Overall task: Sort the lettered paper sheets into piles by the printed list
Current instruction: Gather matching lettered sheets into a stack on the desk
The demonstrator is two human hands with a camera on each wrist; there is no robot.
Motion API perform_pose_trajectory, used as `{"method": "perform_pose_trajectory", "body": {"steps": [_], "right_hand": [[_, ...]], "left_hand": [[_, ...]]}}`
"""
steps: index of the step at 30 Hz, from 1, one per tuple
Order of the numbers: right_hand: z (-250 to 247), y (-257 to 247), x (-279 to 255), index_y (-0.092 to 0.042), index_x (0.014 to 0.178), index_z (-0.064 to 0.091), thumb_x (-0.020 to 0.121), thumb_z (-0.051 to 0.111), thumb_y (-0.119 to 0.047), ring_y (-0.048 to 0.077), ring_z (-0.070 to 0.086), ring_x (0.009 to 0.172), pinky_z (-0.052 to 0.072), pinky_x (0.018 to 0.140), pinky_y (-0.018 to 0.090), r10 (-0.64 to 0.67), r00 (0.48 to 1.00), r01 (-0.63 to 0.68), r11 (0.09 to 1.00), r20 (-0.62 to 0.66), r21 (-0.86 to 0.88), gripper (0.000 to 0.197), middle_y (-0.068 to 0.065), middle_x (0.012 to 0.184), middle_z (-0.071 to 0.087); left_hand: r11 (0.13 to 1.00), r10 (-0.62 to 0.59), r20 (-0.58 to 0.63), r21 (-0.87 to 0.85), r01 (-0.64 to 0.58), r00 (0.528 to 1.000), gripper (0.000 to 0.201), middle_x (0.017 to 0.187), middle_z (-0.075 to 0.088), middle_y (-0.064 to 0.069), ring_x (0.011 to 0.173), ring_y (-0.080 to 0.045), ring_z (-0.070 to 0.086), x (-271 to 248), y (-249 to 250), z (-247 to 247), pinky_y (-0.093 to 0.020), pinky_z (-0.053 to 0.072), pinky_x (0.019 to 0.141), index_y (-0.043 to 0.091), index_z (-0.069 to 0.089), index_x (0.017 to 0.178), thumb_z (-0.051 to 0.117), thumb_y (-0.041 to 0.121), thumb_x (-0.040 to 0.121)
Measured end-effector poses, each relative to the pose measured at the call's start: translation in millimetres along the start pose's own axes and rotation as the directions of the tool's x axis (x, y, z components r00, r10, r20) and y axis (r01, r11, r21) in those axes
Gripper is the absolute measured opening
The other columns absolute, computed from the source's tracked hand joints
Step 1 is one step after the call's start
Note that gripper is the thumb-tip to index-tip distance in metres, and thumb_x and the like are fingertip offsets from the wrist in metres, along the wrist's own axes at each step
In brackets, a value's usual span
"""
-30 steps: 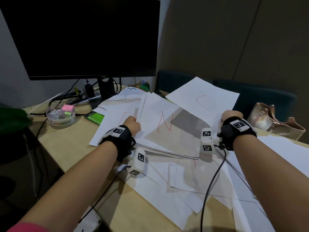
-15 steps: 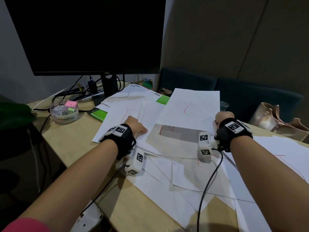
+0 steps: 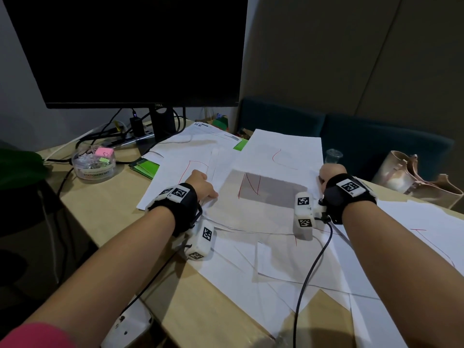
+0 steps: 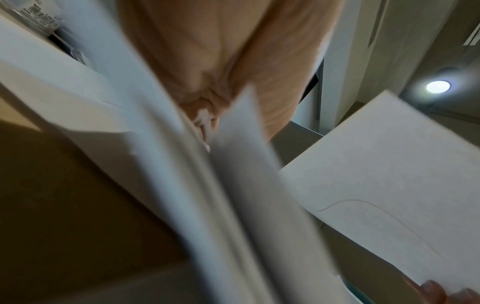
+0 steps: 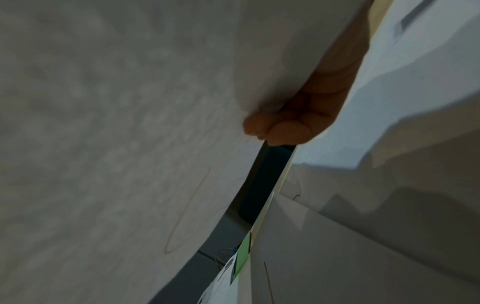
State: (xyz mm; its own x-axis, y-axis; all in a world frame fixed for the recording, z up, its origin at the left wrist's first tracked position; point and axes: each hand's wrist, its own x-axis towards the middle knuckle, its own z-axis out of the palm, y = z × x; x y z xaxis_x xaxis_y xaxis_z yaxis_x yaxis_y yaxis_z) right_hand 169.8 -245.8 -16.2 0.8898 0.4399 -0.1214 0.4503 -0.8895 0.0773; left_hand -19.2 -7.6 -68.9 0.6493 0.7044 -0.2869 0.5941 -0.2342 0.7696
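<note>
White sheets with red letters cover the desk [image 3: 105, 217]. My right hand [image 3: 329, 172] pinches the right edge of a sheet marked C [image 3: 283, 146] and holds it lifted, so its shadow falls on the pile below. The right wrist view shows my fingertips [image 5: 283, 128] curled on that sheet [image 5: 130, 123]. My left hand [image 3: 203, 187] grips the left edge of a stack topped by the N sheet [image 3: 251, 187]. In the blurred left wrist view several sheets [image 4: 197, 185] fan out from that hand. A printed page [image 3: 213, 133] lies by the monitor foot.
A dark monitor [image 3: 140, 46] stands at the back left, with cables, a clear stationery tub [image 3: 93, 162] and green notepads [image 3: 147, 167] beside it. A plastic cup [image 3: 334, 155] and a beige bag [image 3: 411, 179] sit at the back right. Loose sheets [image 3: 251, 267] overlap towards the front edge.
My right hand swung the C sheet left over the N sheet, then drew it back so the N shows again. The stack in my left hand has sunk flatter.
</note>
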Motion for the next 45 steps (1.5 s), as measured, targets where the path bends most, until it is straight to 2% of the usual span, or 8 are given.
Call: {"method": "perform_pose_trajectory", "body": {"steps": [5, 9, 12, 16, 23, 31, 37, 45], "right_hand": [[-0.8, -2.3, -5.0, 0.001, 0.117, 0.060, 0.093, 0.050, -0.014, 0.028, 0.057, 0.116, 0.043, 0.094, 0.026, 0.013, 1.000, -0.013, 0.997, 0.005, 0.073, 0.029, 0.013, 0.123, 0.061], [-1.5, -10.5, -10.5, -0.011, 0.094, 0.065, 0.092, 0.049, -0.009, 0.027, 0.056, 0.118, 0.045, 0.081, 0.026, -0.024, 0.998, 0.015, 0.991, 0.065, 0.131, 0.016, 0.009, 0.118, 0.063], [5.5, -16.1, -5.6, -0.014, 0.072, 0.049, 0.093, 0.045, -0.004, 0.027, 0.058, 0.110, 0.041, 0.067, 0.023, -0.065, 0.989, 0.038, 0.981, 0.133, 0.192, 0.024, 0.008, 0.103, 0.064], [16.8, -25.5, -11.3, -0.008, 0.092, 0.051, 0.092, 0.056, -0.015, 0.022, 0.049, 0.085, 0.041, 0.061, 0.024, -0.065, 0.987, -0.022, 0.853, 0.149, 0.522, 0.009, 0.007, 0.086, 0.054], [21.4, -17.2, -1.4, -0.009, 0.107, 0.059, 0.092, 0.053, -0.011, 0.023, 0.057, 0.080, 0.048, 0.060, 0.027, -0.015, 0.988, -0.105, 0.669, 0.154, 0.736, 0.017, 0.009, 0.098, 0.059], [9.0, -2.5, -15.2, -0.013, 0.142, 0.042, 0.090, 0.060, -0.033, 0.024, 0.045, 0.127, 0.041, 0.097, 0.033, -0.131, 0.962, 0.084, 0.977, 0.241, 0.198, 0.058, 0.005, 0.141, 0.046], [12.2, -0.1, -15.8, -0.032, 0.152, 0.015, 0.071, 0.074, -0.056, 0.021, 0.031, 0.139, 0.032, 0.110, 0.035, -0.172, 0.916, 0.138, 0.983, 0.363, 0.118, 0.103, -0.008, 0.154, 0.029], [21.1, -16.6, -15.5, -0.032, 0.152, 0.006, 0.057, 0.074, -0.070, 0.022, 0.027, 0.141, 0.027, 0.114, 0.041, -0.203, 0.920, 0.215, 0.977, 0.334, 0.002, 0.122, -0.008, 0.157, 0.022]], "left_hand": [[0.996, 0.000, -0.060, -0.084, -0.005, 0.998, 0.059, 0.111, 0.061, -0.019, 0.105, -0.034, 0.058, -0.5, 5.0, 2.3, -0.036, 0.046, 0.086, -0.010, 0.041, 0.134, 0.057, 0.030, 0.094], [0.918, -0.034, 0.074, -0.391, 0.061, 0.997, 0.069, 0.155, 0.027, -0.012, 0.142, -0.027, 0.028, -2.4, 7.3, 4.5, -0.040, 0.024, 0.112, 0.011, 0.026, 0.150, 0.040, 0.054, 0.097], [0.872, 0.010, 0.139, -0.486, 0.059, 0.990, 0.068, 0.158, 0.020, -0.004, 0.144, -0.024, 0.022, -7.6, 11.1, 7.3, -0.041, 0.018, 0.115, 0.023, 0.026, 0.151, 0.045, 0.056, 0.094], [0.989, 0.010, 0.162, -0.146, 0.014, 0.987, 0.056, 0.122, 0.063, -0.013, 0.100, -0.028, 0.063, -5.6, 6.2, 6.8, -0.031, 0.049, 0.080, 0.007, 0.059, 0.120, 0.079, 0.031, 0.073], [0.970, 0.230, -0.119, -0.053, -0.238, 0.966, 0.050, 0.116, 0.057, -0.009, 0.108, -0.026, 0.055, -4.2, 22.6, -8.5, -0.029, 0.044, 0.086, 0.005, 0.045, 0.128, 0.060, -0.007, 0.081], [0.947, 0.205, -0.436, -0.137, -0.290, 0.876, 0.039, 0.115, 0.057, -0.016, 0.105, -0.029, 0.057, 10.0, 26.1, -54.9, -0.038, 0.049, 0.089, 0.002, 0.046, 0.118, 0.056, -0.004, 0.081], [0.941, 0.192, -0.446, -0.169, -0.293, 0.874, 0.041, 0.116, 0.058, -0.018, 0.104, -0.033, 0.058, 17.9, 12.8, -64.4, -0.047, 0.051, 0.092, 0.002, 0.047, 0.115, 0.060, -0.003, 0.077], [0.929, 0.175, -0.422, -0.229, -0.291, 0.890, 0.044, 0.119, 0.058, -0.015, 0.108, -0.032, 0.058, 24.7, 3.4, -71.2, -0.048, 0.049, 0.095, 0.005, 0.047, 0.116, 0.062, -0.006, 0.076]]}}
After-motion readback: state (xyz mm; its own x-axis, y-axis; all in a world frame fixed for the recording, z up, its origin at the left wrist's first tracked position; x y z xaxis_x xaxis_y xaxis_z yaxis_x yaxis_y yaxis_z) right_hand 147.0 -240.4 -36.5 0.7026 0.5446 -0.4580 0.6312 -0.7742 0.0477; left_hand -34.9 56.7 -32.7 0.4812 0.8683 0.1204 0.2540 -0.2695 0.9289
